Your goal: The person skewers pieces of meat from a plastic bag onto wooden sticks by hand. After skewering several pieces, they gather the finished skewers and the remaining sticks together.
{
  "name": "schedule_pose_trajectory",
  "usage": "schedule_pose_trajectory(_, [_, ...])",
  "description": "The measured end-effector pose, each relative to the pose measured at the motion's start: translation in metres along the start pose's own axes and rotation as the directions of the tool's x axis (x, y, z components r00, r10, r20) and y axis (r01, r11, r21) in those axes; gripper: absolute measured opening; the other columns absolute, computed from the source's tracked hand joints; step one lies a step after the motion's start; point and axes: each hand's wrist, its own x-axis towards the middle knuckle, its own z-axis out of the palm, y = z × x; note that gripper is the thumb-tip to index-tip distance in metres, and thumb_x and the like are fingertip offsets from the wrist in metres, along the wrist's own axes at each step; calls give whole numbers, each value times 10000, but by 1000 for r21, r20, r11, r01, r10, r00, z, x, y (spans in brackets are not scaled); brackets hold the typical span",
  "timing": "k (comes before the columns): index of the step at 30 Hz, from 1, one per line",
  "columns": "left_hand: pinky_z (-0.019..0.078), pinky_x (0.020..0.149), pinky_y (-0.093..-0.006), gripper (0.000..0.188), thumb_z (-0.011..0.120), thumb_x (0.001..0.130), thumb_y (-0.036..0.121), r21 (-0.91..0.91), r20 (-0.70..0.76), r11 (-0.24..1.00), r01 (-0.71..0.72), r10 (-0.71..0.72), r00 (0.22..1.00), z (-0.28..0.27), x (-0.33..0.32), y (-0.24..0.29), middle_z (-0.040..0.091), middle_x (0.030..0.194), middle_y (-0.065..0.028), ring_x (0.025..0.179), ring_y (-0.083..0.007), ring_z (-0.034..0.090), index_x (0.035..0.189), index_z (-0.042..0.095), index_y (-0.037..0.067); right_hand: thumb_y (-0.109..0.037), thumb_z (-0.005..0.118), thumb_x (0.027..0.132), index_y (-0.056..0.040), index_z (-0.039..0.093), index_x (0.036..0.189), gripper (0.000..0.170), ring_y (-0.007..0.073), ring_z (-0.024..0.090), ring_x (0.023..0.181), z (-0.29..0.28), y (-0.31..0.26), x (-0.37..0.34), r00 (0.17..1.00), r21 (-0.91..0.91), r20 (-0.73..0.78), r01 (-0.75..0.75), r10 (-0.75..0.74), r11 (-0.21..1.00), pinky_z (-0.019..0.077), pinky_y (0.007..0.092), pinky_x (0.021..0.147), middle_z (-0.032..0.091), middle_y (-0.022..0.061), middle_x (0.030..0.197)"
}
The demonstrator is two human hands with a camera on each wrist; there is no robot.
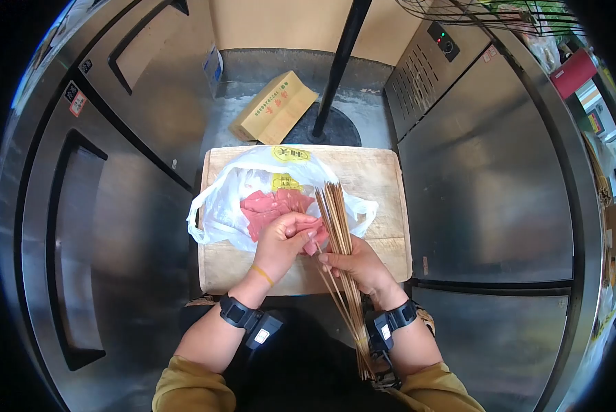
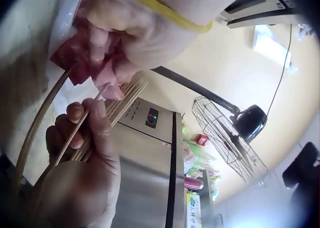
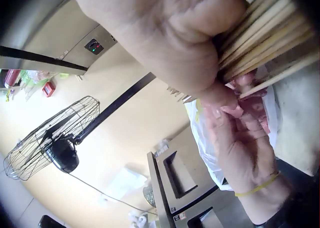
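Observation:
My left hand [image 1: 279,242] pinches a slice of raw pink meat [image 1: 312,247] above the near side of a cutting board [image 1: 380,182]. A bundle of thin bamboo skewers [image 1: 341,237] lies in the grip of my right hand [image 1: 364,266], tips pointing away from me. Between thumb and fingers that hand also holds a single skewer [image 2: 73,133], whose tip end meets the meat slice in the left wrist view. More meat slices [image 1: 260,206] lie on an opened white plastic bag [image 1: 219,196] with yellow print. The left fingers partly hide the held slice.
Steel refrigerator cabinets [image 1: 486,178] flank the board on both sides. Behind it, a brown carton [image 1: 274,110] lies near the round base of a black fan pole [image 1: 339,69]. The fan's wire cage [image 3: 55,133] hangs higher up, near shelves of goods.

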Motion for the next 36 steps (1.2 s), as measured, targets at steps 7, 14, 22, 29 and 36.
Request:
schedule_pose_trajectory(7, [476,575,-214,249,587,838,-17,178,-59,984,-27,38,998,-7,11,-16,572,814,-30,656,-87,567,1076,528,30,-20,575,833,-22,514,1137,310,73,542,703,9,-14,-11,997,63,-62,51,-47,997,432,199,567,604,37,920])
schedule_pose_trajectory(14, [486,632,-256,355,691,753,42,509,-70,846,-159,225,972,-21,15,2,571,794,-36,697,-107,583,1083,562,63,40,540,806,-14,503,1157,357,94,548,675,6,-11,-7,1000,177,17,-4,1,984,463,221,584,593,47,911])
schedule_pose_trajectory(22, [498,688,-334,251,717,707,93,869,-108,483,-108,398,911,-65,18,26,622,905,-91,765,-252,609,949,651,84,46,595,791,-14,517,1150,372,99,563,709,-2,-6,-7,999,172,-50,-7,16,985,485,229,619,591,29,909])
schedule_pose_trajectory(29, [473,772,-378,284,716,641,65,990,45,104,-96,411,910,-36,15,34,554,937,-78,909,-285,542,908,622,95,33,603,798,-18,525,1149,364,92,562,747,-2,-7,-6,998,162,-57,1,8,987,479,226,670,591,18,930])
schedule_pose_trajectory(36, [472,756,-394,274,683,615,23,985,141,15,-171,505,852,-36,12,15,535,921,-85,901,-292,540,867,589,78,18,599,813,-11,511,1182,380,86,563,858,0,-8,-6,996,142,-92,14,-1,990,465,222,750,599,22,1008])
